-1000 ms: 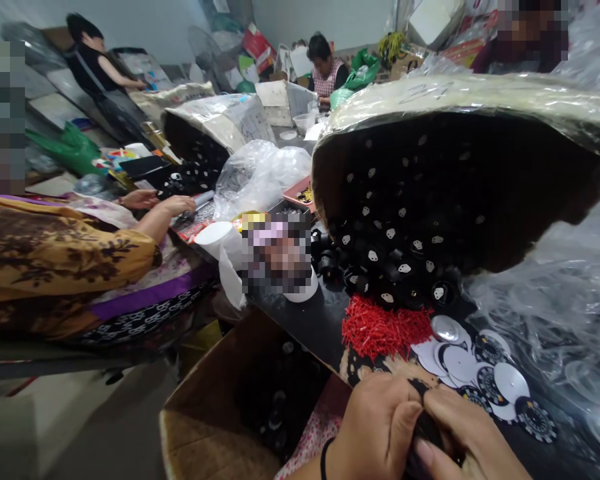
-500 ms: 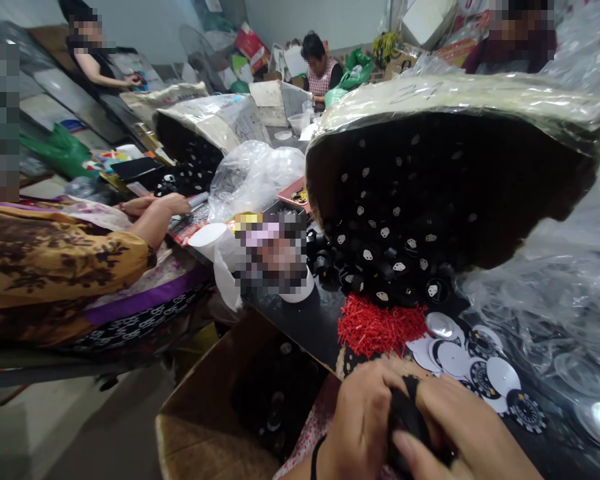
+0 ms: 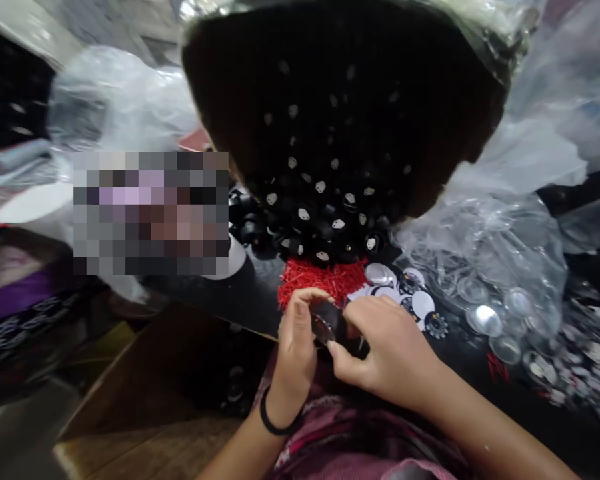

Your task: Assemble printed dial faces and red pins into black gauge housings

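Between my two hands is a small black round case [image 3: 324,328] with a shiny rim, tilted and partly hidden by my fingers. My left hand [image 3: 297,347] wraps round its left side, a black band on the wrist. The thumb and fingers of my right hand [image 3: 393,343] grip it from the right. Just beyond my fingers lies a heap of thin red pointers [image 3: 325,277]. Round printed dials [image 3: 436,325], black with white marks, and plain white discs [image 3: 423,305] are spread beside my right hand.
A large carton [image 3: 350,40] lies open towards me, black cases [image 3: 305,213] spilling out. Clear plastic bags [image 3: 505,247] and clear round covers [image 3: 507,348] are on the right. Below the table edge at left stands another open carton [image 3: 105,427]. A white cup-like thing [image 3: 233,260] is partly blurred out.
My view has tilted down and turned right, so the co-workers have left the picture. My hands have shifted apart slightly around the black case, showing its shiny rim.
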`<act>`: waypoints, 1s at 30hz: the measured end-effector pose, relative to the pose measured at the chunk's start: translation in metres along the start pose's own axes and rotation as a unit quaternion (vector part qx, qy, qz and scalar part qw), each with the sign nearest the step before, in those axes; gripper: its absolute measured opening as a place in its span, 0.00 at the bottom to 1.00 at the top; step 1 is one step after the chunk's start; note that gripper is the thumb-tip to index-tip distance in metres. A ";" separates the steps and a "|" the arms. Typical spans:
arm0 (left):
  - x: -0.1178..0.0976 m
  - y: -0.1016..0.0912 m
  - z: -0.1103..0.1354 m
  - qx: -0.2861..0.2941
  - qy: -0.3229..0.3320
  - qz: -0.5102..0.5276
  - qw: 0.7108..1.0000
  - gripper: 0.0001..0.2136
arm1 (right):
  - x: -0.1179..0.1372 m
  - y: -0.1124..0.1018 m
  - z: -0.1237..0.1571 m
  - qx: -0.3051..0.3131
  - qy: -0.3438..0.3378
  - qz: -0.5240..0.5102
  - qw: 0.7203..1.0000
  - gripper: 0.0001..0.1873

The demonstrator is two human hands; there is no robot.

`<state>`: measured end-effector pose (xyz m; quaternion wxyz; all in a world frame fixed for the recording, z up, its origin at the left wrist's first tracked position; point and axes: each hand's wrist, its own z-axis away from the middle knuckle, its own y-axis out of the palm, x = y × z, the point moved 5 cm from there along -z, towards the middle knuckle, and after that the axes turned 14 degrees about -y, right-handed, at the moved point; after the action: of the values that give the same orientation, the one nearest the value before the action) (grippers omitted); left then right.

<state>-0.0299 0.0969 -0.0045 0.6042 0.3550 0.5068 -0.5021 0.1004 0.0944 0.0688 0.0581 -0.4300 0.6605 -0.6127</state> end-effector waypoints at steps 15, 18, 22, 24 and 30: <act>-0.023 0.002 0.009 0.104 0.090 -0.036 0.990 0.23 | -0.004 0.014 0.008 0.004 -0.030 -0.065 0.997 0.09; -0.022 0.000 0.011 0.086 0.075 -0.026 0.993 0.21 | -0.006 0.020 0.011 0.015 -0.027 -0.092 0.995 0.13; -0.020 0.005 0.013 0.126 0.068 -0.018 0.989 0.21 | -0.004 0.019 0.015 0.010 -0.033 -0.096 0.995 0.11; -0.023 0.009 0.014 0.168 0.078 -0.029 0.982 0.22 | -0.003 0.016 0.015 0.006 -0.037 -0.083 0.996 0.12; -0.029 0.012 0.011 0.203 0.082 -0.050 0.974 0.20 | 0.000 0.014 0.016 -0.001 -0.049 -0.114 0.992 0.10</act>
<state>-0.0149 0.0965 0.0254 0.4498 0.4841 0.4598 -0.5932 0.1031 0.0802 0.0530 0.0202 -0.5319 0.6040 -0.5932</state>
